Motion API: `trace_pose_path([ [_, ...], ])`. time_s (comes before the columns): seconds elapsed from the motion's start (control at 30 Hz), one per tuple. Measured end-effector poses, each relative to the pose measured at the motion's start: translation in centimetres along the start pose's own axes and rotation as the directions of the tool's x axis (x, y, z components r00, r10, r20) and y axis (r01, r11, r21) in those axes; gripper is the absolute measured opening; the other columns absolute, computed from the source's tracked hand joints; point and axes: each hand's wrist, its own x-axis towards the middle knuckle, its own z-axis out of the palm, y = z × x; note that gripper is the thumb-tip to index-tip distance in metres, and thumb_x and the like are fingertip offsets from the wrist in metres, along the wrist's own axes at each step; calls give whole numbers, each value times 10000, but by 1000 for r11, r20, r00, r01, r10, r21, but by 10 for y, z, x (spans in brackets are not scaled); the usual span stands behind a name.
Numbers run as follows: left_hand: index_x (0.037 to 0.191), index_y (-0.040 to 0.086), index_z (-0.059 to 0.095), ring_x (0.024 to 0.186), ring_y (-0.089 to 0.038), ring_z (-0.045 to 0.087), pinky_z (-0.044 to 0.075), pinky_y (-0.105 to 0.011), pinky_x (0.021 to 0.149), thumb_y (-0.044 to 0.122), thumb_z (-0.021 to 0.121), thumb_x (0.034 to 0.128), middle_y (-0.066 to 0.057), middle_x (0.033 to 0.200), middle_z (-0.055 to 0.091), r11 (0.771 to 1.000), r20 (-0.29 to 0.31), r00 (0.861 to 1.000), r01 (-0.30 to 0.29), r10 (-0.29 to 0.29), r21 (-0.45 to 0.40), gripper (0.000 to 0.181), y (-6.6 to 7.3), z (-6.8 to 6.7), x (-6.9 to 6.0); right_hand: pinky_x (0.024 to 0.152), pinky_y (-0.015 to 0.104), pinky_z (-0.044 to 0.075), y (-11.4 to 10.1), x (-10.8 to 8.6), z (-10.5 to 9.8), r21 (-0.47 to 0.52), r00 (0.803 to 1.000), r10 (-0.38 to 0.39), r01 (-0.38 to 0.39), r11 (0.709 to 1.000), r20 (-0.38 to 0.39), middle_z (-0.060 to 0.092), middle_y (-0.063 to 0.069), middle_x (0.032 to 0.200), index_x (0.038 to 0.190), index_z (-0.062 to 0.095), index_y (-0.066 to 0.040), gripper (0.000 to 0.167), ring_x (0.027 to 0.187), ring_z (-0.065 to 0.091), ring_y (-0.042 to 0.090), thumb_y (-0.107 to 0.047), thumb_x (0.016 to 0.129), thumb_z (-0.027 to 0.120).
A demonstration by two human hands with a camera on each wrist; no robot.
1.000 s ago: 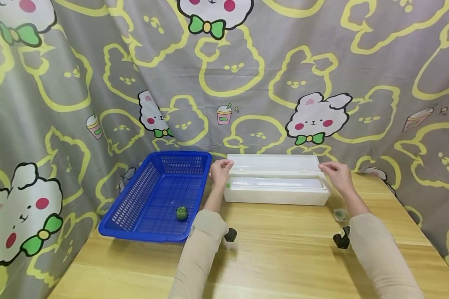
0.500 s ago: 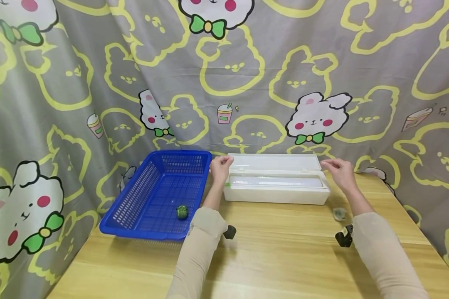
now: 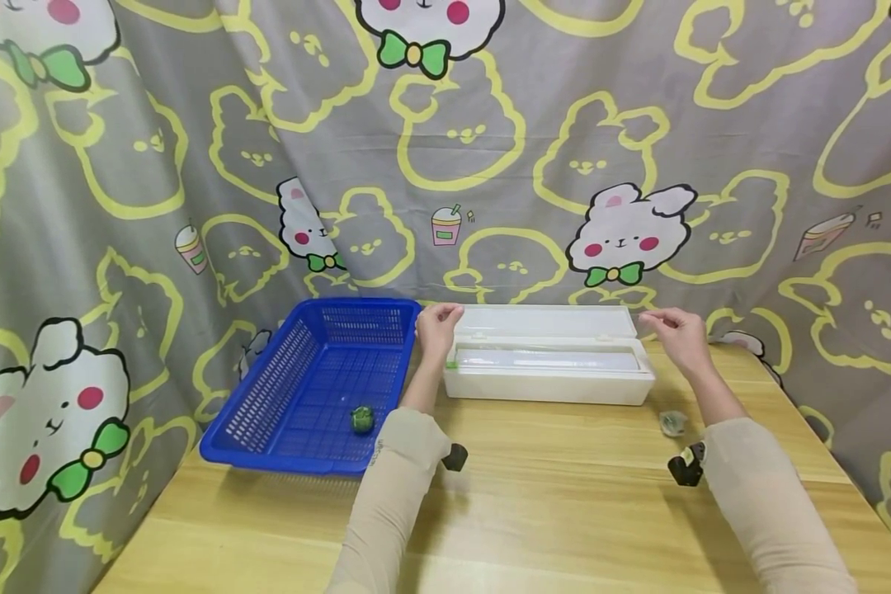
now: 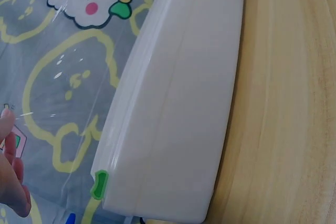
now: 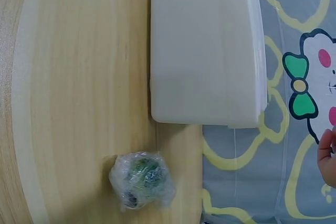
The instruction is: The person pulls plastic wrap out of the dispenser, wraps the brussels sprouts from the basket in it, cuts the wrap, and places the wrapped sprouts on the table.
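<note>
A long white cling film dispenser box (image 3: pixel 549 389) stands at the back of the table, its lid (image 3: pixel 542 322) raised behind. A pale roll (image 3: pixel 545 361) lies inside, and a green slider (image 4: pixel 100 184) sits at the left end. Clear cling film (image 4: pixel 59 75) with bright glints stretches between box and left hand in the left wrist view. My left hand (image 3: pixel 436 332) pinches the film by the lid's left end. My right hand (image 3: pixel 679 337), raised beyond the right end, has thumb and fingertips together; the film there is too clear to make out.
A blue slotted basket (image 3: pixel 211 445) stands left of the box, holding a small round green item (image 3: pixel 362 419). A green thing wrapped in clear plastic (image 5: pixel 143 179) lies near the box's right end. A patterned curtain (image 3: pixel 490 165) hangs directly behind.
Both hands have risen slightly. My right hand has also shifted a little to the right, away from the lid's edge. Box, basket and wrapped thing stay in place.
</note>
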Motion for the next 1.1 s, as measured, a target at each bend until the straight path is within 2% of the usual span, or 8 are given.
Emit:
trace_pose_path([
  [0.23, 820, 51, 726, 679, -167, 464, 365, -307, 695, 140, 726, 765, -8, 642, 489, 998, -32, 998, -58, 57, -32, 105, 4, -2, 0, 486, 145, 332, -4, 1, -2, 20, 1000, -15, 16, 1000, -10, 503, -268, 661, 861, 669, 5, 218, 587, 395, 5, -211, 840, 659],
  [0.33, 815, 48, 726, 671, -142, 425, 352, -286, 663, 134, 727, 764, 20, 645, 470, 997, -30, 998, -59, 58, -43, 100, 6, -4, 0, 472, 157, 327, -7, 1, -4, 17, 1000, -8, 8, 1000, -8, 487, -233, 639, 838, 668, -69, 163, 563, 385, 13, -232, 841, 658],
  [0.47, 816, 50, 729, 685, -140, 439, 362, -275, 661, 141, 727, 765, -17, 678, 546, 997, -29, 998, -58, 56, -49, 103, 8, -5, -1, 450, 163, 324, -9, 1, -5, 13, 1000, -12, 12, 1000, -19, 470, -196, 598, 810, 670, -130, 102, 515, 379, -1, -229, 834, 667],
  [0.6, 812, 46, 730, 636, -124, 403, 336, -265, 620, 151, 732, 760, 21, 607, 457, 996, -34, 997, -73, 71, -53, 116, 10, -7, -1, 451, 165, 321, -11, 2, -5, 7, 1000, -11, 11, 1000, -25, 477, -210, 594, 789, 646, -207, 55, 515, 378, -7, -232, 833, 669],
  [0.77, 795, 30, 726, 576, -106, 344, 300, -260, 580, 133, 743, 743, 61, 558, 350, 992, -52, 994, -102, 98, -71, 117, 11, -7, 0, 470, 161, 318, -13, 4, -6, 6, 1000, -14, 14, 1000, -17, 502, -253, 643, 871, 666, -6, 232, 555, 380, 9, -236, 844, 654],
  [0.83, 790, 23, 724, 577, -106, 338, 295, -257, 581, 127, 744, 741, 61, 559, 341, 991, -56, 993, -107, 103, -75, 117, 11, -8, 1, 470, 160, 321, -13, 5, -7, 11, 1000, -15, 15, 1000, -14, 512, -257, 658, 873, 668, -10, 238, 561, 386, 14, -246, 846, 652],
  [1.0, 784, 16, 722, 588, -107, 337, 290, -254, 587, 123, 743, 740, 59, 569, 334, 990, -59, 992, -118, 114, -71, 118, 12, -9, 2, 464, 170, 315, -15, 6, -9, 31, 1000, -11, 11, 999, -11, 522, -240, 674, 794, 663, -223, 74, 563, 378, 32, -275, 845, 649],
  [1.1, 790, 22, 722, 595, -103, 341, 292, -252, 592, 130, 741, 743, 62, 576, 340, 990, -56, 991, -124, 120, -66, 120, 13, -10, 2, 455, 172, 311, -16, 6, -10, 44, 1000, -13, 14, 999, -13, 531, -244, 677, 768, 644, -293, 84, 554, 375, 33, -261, 846, 649],
])
